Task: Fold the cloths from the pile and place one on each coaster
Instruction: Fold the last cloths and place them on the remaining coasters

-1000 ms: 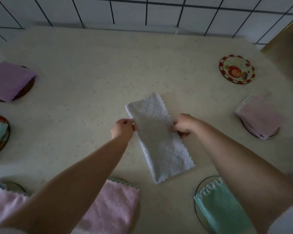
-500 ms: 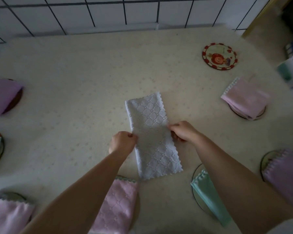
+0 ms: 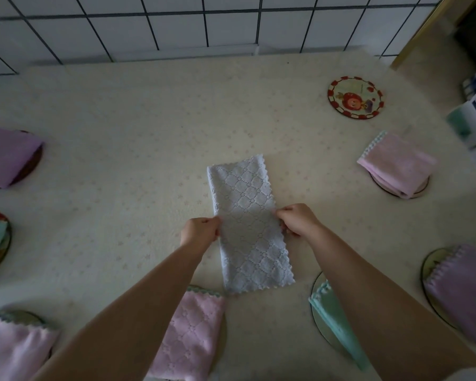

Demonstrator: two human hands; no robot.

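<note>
around one white cloth [image 3: 249, 224] pinched by two hands' fingers [image 3: 215, 228], seven covered coasters, one bare coaster [image 3: 355, 97]

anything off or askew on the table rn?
Nothing damaged or spilled. The white cloth, pinched at mid-length by the left hand and right hand, lies slightly askew. One coaster far right is bare.

No readable text — anywhere in view.
</note>
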